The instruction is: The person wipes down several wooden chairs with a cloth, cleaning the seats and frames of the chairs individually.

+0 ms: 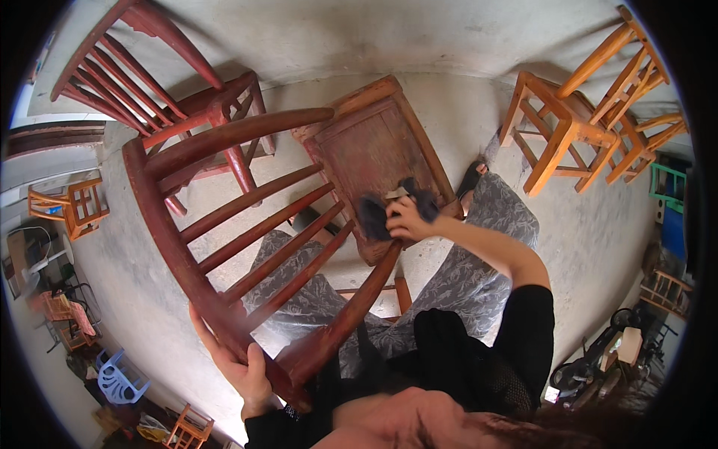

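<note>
A worn red-brown wooden chair (168, 213) is tilted in front of me, its slatted back toward me and its scuffed seat (359, 146) beyond. My left hand (250, 378) is wrapped round the back's top rail near its lower end, thumb over the wood. Over the near part of the seat, my right hand (410, 218) is closed on a bunched dark cloth (378, 217). The cloth hangs out on both sides of the fingers and rests against the seat. A small pale patch shows at the fingertips; I cannot make out what it is.
Another red chair (202, 112) stands close by at the far left. Orange-brown wooden chairs (568, 127) are at the far right, and a small one (71, 206) is at the left. A blue plastic chair (120, 380) sits lower left. A dark wheeled vehicle (598, 359) is lower right.
</note>
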The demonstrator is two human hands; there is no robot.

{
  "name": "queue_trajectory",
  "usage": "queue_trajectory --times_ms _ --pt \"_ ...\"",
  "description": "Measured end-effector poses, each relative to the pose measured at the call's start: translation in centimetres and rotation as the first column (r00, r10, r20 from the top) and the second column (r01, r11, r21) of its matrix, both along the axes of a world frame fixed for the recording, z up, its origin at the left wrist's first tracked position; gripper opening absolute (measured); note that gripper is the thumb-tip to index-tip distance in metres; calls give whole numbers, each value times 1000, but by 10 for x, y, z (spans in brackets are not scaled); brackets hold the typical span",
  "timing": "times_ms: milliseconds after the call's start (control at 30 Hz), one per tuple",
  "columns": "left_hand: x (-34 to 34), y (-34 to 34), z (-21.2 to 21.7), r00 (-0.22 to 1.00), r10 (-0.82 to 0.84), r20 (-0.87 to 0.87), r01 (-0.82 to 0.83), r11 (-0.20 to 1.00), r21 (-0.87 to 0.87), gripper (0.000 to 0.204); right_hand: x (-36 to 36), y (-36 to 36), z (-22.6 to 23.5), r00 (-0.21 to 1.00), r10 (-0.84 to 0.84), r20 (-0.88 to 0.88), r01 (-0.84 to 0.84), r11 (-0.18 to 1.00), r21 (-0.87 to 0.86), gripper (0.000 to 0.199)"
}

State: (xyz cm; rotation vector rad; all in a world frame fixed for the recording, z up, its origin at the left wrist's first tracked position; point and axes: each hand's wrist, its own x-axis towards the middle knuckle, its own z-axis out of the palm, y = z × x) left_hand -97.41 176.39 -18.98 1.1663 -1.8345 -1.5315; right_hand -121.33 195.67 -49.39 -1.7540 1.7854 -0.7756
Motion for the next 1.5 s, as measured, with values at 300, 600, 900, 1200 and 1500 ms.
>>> queue_trajectory --times_ms 300,600,900,1200,1500 --pt "0 3 -2 999 -21 46 22 1000 -18 86 -59 -125 -24 532 -809 -250 817 568 -98 20" --pt "7 0 -6 1000 3 3 -3 1000 -14 87 -74 -83 23 737 15 -676 185 957 223 17" --pt "7 -3 -8 998 26 -58 -24 999 24 90 -41 56 23 953 -31 -301 204 799 565 21" --pt "-3 2 -6 993 33 -113 -28 999 45 86 -132 -41 35 748 -543 -381 521 836 -171 21" --pt "6 -2 -6 991 51 -123 -51 999 3 85 15 32 14 872 -388 -299 458 861 219 17"
